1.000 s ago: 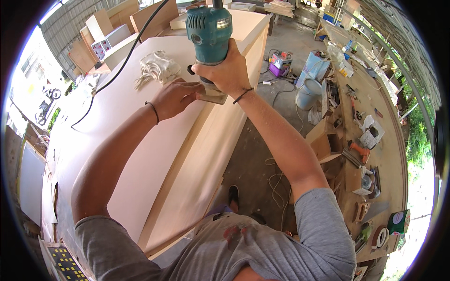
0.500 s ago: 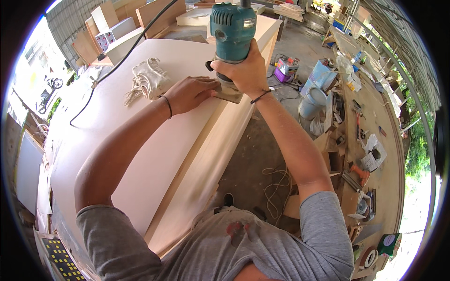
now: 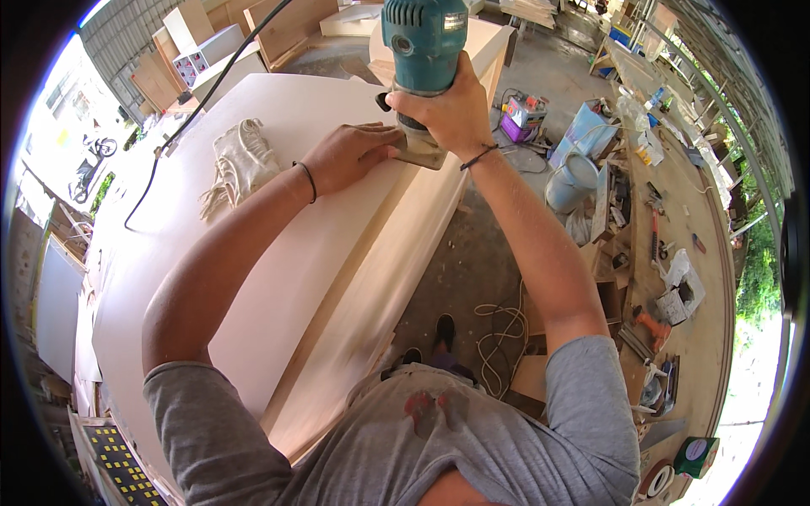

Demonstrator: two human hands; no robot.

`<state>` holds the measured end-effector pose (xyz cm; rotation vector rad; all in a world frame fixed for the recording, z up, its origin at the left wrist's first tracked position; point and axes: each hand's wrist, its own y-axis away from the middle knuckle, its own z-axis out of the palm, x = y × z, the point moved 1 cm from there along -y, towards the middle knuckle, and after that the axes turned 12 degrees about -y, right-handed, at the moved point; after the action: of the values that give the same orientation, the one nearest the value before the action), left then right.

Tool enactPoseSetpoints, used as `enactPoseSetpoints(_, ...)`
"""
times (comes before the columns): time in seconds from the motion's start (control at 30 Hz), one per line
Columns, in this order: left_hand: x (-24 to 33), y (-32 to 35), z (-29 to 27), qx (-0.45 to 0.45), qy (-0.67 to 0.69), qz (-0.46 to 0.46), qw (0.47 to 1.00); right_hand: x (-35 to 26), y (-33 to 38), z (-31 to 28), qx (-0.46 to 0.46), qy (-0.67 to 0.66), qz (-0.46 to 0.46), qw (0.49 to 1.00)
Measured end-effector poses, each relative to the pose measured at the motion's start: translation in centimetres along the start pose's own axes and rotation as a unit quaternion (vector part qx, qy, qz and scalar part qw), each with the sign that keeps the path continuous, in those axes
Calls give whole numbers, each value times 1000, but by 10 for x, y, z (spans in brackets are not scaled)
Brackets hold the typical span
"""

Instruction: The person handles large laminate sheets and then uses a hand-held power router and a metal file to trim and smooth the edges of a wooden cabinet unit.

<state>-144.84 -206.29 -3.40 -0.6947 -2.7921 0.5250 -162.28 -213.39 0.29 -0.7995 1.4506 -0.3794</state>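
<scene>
A teal trim router (image 3: 422, 51) stands upright at the far part of a large white panel (image 3: 278, 244), its base over the panel's long right edge. Wrapped round the router's body is my right hand (image 3: 451, 105). My left hand (image 3: 350, 156) lies low over the panel, with fingers and thumb against the left side of the router's base. The bit and the contact under the base are hidden. Along that edge runs a pale wooden strip (image 3: 354, 312). A crumpled cream cloth (image 3: 245, 160) rests on the panel left of my left hand.
A black cord (image 3: 215, 93) hangs across the far left of the panel. To the right stand a bucket (image 3: 571, 181) and a long workbench (image 3: 704, 278) with an orange drill (image 3: 652, 327) and other tools. A pale cord (image 3: 498, 337) lies coiled on the floor near my shoes (image 3: 445, 329).
Both hands and the router have shifted slightly farther away along the panel's edge. One of my shoes has come more fully into view below. The view has moved a little.
</scene>
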Motion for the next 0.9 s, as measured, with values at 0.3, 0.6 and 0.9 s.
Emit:
enactPoseSetpoints(0.3, -18, -33, 18, 0, -10, -23, 1000, 28, -29, -12, -2, -33, 16, 999)
enactPoseSetpoints(0.6, -25, -52, 25, -5, -4, -22, 1000, 43, -43, -23, -6, -2, 7, 1000)
enactPoseSetpoints(0.9, -32, -63, 30, 15, -18, -8, 1000, 45, -53, -27, -3, -1, 8, 1000)
